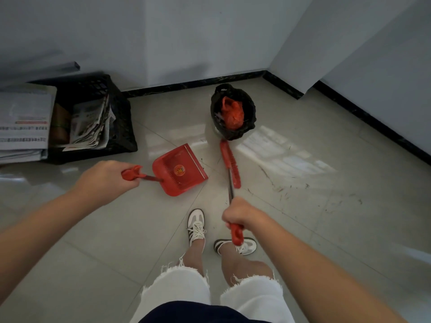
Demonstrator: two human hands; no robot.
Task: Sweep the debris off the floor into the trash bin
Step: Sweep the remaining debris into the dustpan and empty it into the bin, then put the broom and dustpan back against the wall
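Observation:
My left hand grips the red handle of a red dustpan, whose pan lies on the tiled floor with its mouth toward the upper right. My right hand grips the red-ended handle of a broom; its red head rests on the floor just right of the dustpan. Behind the broom head stands a small trash bin lined with a black bag, with a red plastic bag inside. Thin dark debris is scattered on the tiles to the right of the broom.
A black plastic crate of newspapers stands at the left, with a newspaper stack beside it. White walls with a black baseboard close the corner behind. My feet in white sneakers stand below the broom.

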